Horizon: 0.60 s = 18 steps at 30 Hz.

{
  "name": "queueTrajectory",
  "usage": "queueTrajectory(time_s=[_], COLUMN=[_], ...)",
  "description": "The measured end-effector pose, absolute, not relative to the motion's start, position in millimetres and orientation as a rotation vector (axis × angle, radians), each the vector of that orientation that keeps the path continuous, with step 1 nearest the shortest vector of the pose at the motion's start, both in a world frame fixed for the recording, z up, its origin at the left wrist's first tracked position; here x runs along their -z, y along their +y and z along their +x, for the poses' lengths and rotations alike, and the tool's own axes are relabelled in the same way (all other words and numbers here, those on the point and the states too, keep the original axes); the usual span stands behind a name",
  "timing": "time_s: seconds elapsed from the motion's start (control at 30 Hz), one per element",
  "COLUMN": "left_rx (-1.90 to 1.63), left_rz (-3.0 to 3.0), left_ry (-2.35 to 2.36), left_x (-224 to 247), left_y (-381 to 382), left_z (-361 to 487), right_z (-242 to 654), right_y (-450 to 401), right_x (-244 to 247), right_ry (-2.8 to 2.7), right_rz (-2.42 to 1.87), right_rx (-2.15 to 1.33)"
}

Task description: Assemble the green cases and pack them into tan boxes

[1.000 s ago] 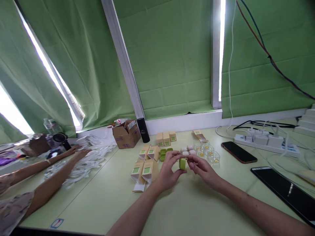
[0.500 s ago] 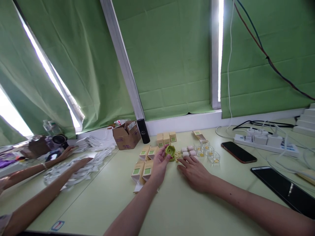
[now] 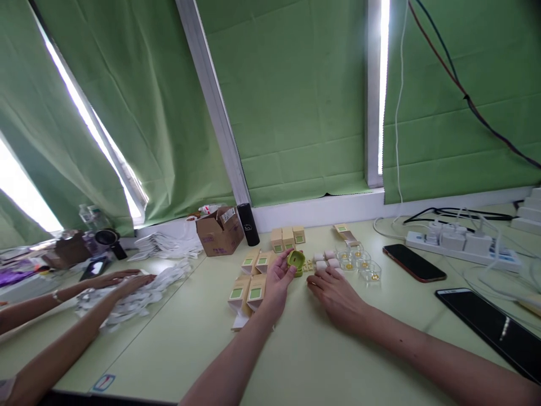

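In my left hand [image 3: 279,277] is a small green open case [image 3: 296,260], held between thumb and fingers with its hollow facing me. Just to the right of it, my right hand [image 3: 332,290] is low over the table, fingers curled together. Whatever its fingertips pinch, if anything, is too small to make out. Beyond them lie small yellowish pieces [image 3: 309,265] in a group. Several white and pale pink rounded blocks [image 3: 328,256] sit past my right knuckles. Clear plastic cups [image 3: 362,263] with gold-coloured bits inside stand to their right.
Small tan boxes with green labels [image 3: 256,292] stand left of my left hand, with more boxes [image 3: 288,237] behind. A carton [image 3: 220,232] and black cylinder [image 3: 248,225] stand by the wall. Phones [image 3: 414,263] and a power strip [image 3: 462,251] lie right. A co-worker's hands [image 3: 131,281] touch white strips.
My right hand's fingertips have drawn back slightly from the small yellowish pieces. My left hand still holds the green case. The co-worker's hands have come together over the white strips. The view has shifted slightly.
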<state>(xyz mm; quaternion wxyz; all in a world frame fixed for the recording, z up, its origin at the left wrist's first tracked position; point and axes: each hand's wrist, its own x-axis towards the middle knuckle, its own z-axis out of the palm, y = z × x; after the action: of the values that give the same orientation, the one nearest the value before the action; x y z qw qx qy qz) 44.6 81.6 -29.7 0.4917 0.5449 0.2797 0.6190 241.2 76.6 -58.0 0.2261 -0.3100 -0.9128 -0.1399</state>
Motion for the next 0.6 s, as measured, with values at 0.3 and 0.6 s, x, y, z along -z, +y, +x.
queueTrajectory(time_s=[0.3, 0.6], left_rx=[-1.470, -1.414], left_rz=[1.372, 1.394], left_ry=[0.682, 0.691], left_x=[32, 29], left_y=[81, 77], left_z=[48, 50], right_z=[254, 259], right_y=[59, 46], right_x=[68, 42], right_ry=[-2.229, -2.026], right_rz=[-0.596, -0.469], right_rx=[0.121, -0.311])
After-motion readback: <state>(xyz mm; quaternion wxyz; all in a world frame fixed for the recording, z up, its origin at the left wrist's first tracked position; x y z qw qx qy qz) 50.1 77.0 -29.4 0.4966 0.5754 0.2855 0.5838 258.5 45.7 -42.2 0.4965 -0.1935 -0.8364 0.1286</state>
